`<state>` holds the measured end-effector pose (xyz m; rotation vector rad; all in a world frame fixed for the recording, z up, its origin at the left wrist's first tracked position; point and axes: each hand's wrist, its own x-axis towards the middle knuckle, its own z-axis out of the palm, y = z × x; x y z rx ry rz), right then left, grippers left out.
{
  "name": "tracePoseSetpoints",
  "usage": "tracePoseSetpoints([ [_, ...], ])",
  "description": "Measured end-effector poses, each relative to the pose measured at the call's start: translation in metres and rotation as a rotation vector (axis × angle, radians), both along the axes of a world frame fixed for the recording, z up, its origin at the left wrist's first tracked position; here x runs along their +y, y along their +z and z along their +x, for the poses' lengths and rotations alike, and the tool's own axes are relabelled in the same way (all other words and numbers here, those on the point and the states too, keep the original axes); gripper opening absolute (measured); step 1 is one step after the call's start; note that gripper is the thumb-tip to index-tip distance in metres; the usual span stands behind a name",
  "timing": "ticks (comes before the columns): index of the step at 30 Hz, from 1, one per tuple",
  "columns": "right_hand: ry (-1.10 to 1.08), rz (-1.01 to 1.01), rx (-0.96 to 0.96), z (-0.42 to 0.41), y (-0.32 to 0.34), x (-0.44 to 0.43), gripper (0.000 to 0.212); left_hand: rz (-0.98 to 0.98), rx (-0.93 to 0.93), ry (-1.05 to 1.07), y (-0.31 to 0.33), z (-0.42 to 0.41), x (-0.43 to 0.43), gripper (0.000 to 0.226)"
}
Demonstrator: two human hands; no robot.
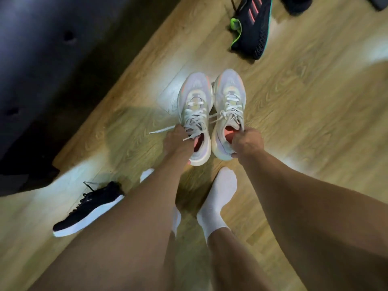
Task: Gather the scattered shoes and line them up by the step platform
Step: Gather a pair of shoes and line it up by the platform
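the left hand (pixel 178 141) grips the left pastel sneaker (pixel 194 101) at its collar, fingers curled into the pink-lined opening. the right hand (pixel 247 141) grips the right pastel sneaker (pixel 230 95) the same way, fingers pinching the tongue and the rim of the opening. both hands are closed round their shoes, not spread. the two sneakers are side by side, nearly touching, toes pointing away from the person, over the middle of the wooden floor (pixel 304 101). whether their soles rest on the floor cannot be told. a loose white lace sticks out from the left sneaker towards the floor's edge at the dark platform (pixel 42 59).

the platform runs along the floor's left edge, well apart from the held pair. a black shoe with a white sole (pixel 90 208) lies on the floor near that same edge, close to the person's left arm, with its laces undone. a black shoe with pink stripes (pixel 252 28) and a green trim lies near the far edge of the floor, well apart from the pair. below the hands, a foot in a white sock (pixel 220 196) stands on the floor.
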<state>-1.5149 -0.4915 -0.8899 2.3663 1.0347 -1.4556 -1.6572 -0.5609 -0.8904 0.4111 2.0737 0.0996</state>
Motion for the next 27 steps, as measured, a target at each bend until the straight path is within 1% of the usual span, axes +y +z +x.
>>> tracePoseSetpoints([
  [2, 0.045, -0.007, -0.083, -0.006, 0.039, 0.002, 0.050, 0.027, 0.005, 0.020, 0.045, -0.007, -0.004, 0.031],
  [3, 0.095, -0.004, -0.116, -0.008, 0.054, 0.003, 0.051, 0.035, 0.012, 0.030, 0.067, -0.010, -0.005, 0.028],
  [5, 0.185, 0.010, -0.139, -0.019, 0.107, 0.003, 0.045, 0.057, 0.026, 0.060, 0.122, -0.016, -0.008, 0.025],
  [8, 0.252, 0.069, -0.148, -0.037, 0.190, 0.002, 0.040, 0.120, 0.071, 0.106, 0.205, -0.024, -0.017, 0.031],
  [11, 0.341, 0.144, -0.100, -0.048, 0.262, 0.002, 0.033, 0.175, 0.118, 0.202, 0.276, -0.026, -0.032, 0.044],
  [13, 0.393, 0.195, -0.048, -0.053, 0.304, 0.005, 0.034, 0.236, 0.159, 0.259, 0.326, -0.025, -0.042, 0.047],
  [14, 0.438, 0.219, -0.027, -0.055, 0.330, 0.005, 0.034, 0.246, 0.191, 0.253, 0.352, -0.024, -0.048, 0.045],
  [16, 0.598, 0.250, 0.007, -0.058, 0.378, 0.003, 0.035, 0.232, 0.252, 0.259, 0.399, -0.020, -0.065, 0.038],
  [19, 0.823, 0.306, 0.072, -0.062, 0.455, -0.008, 0.031, 0.273, 0.341, 0.415, 0.468, -0.006, -0.097, 0.033],
  [23, 0.985, 0.437, 0.174, -0.067, 0.554, -0.043, 0.027, 0.274, 0.470, 0.581, 0.556, 0.012, -0.143, 0.039],
  [27, 1.182, 0.531, 0.264, -0.075, 0.627, -0.099, 0.021, 0.274, 0.581, 0.699, 0.623, 0.024, -0.204, 0.031],
])
